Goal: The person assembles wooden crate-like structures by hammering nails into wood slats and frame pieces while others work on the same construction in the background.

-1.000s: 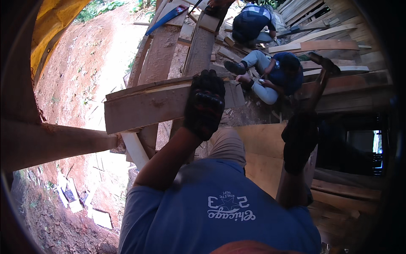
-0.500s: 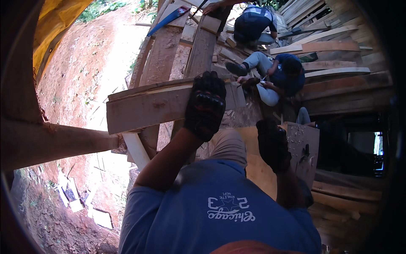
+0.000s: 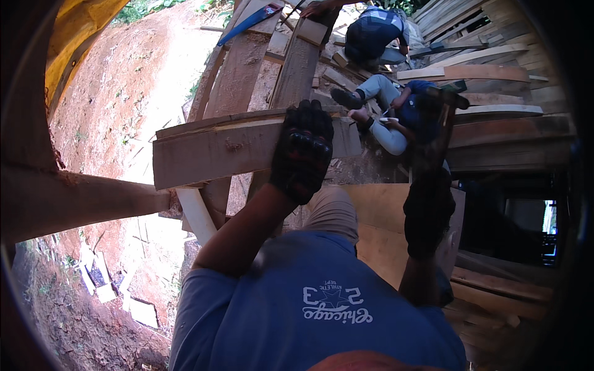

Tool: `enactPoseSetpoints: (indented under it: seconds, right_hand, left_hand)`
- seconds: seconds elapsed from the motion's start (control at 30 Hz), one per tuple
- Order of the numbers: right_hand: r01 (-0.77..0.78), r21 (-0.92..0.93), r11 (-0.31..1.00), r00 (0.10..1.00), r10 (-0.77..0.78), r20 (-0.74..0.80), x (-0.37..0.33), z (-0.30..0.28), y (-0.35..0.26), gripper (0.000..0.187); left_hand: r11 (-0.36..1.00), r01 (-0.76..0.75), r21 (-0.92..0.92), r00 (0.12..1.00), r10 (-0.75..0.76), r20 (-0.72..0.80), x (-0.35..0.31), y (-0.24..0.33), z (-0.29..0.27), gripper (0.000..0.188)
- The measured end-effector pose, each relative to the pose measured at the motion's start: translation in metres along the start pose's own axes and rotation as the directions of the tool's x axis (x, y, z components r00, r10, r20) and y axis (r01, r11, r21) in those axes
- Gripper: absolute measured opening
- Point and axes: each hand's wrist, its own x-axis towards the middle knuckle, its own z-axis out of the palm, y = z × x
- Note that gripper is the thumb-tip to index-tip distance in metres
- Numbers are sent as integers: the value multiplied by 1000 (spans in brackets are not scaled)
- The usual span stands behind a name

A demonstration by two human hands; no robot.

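Observation:
My left hand, in a black padded glove, is closed over the top edge of a short, thick wooden board. The board lies crosswise ahead of me, over long timbers. In my right hand, also in a black glove, a hammer stands upright, its dark head raised to the right of the board and apart from it. The right-hand fingers are dark and partly hard to make out. Beside that hand is a pale wooden panel.
One person sits ahead on the right; another crouches farther back. A blue handsaw lies on the long timbers. A thick beam juts in from the left. Stacked planks fill the right side.
My right hand has moved right, and the hammer has swung up and right, away from the board's right end. My left hand stays on the board.

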Motion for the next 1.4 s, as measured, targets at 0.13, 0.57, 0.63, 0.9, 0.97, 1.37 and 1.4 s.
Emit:
enactPoseSetpoints:
  seconds: [0.13,0.57,0.63,0.9,0.97,1.37,1.4]
  right_hand:
    - [201,-427,882,963,-257,-76,-22,35,18,22]
    - [-73,491,868,990,124,-71,-16,18,27,34]
    - [9,217,976,999,-1,-34,-9,14,29,34]
    - [271,-380,884,960,-279,36,-27,49,27,21]
    - [273,-283,919,961,-276,30,-13,31,11,20]
    - [-47,294,955,998,55,-20,-13,12,12,21]
    - [-150,424,893,984,176,-24,-11,6,14,27]
  left_hand:
    - [998,-5,61,1000,3,27,2,4,-6,49]
    - [995,-6,98,997,-2,79,4,4,-8,51]
    - [996,0,92,1000,-1,18,2,1,-4,51]
    - [997,-16,81,1000,15,10,2,3,2,49]
    - [999,-19,39,998,21,-54,0,1,2,49]
    - [995,-17,97,999,13,34,1,-1,-3,53]
    - [995,-23,98,999,19,43,3,-1,-6,53]
